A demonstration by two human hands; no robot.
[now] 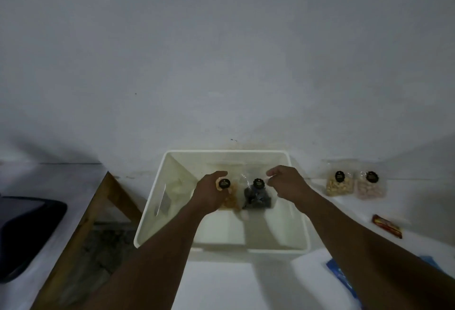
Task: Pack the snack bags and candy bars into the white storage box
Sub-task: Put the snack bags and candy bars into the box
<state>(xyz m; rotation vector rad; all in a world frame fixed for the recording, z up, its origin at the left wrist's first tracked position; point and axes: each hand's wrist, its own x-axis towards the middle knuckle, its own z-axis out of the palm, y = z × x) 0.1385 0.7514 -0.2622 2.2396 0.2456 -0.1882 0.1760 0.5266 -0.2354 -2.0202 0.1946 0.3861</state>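
Note:
The white storage box (152, 207) stands against the wall, and both my hands reach into it. My left hand (209, 195) grips the top of a clear bag of golden snacks (230, 202). My right hand (286, 181) pinches the top corner of a clear bag of dark snacks (257, 197). The two bags stand side by side inside the box. On the table to the right lie a bag of yellow nuts (339, 184), a bag of pale pink snacks (370, 185), a red candy bar (387, 226) and a blue packet (341, 276), partly hidden by my right arm.
The white table carries the box, and the wall rises right behind it. Left of the table is a gap down to the floor with a wooden frame (81, 231). A dark object (24, 231) rests on a white surface at the far left.

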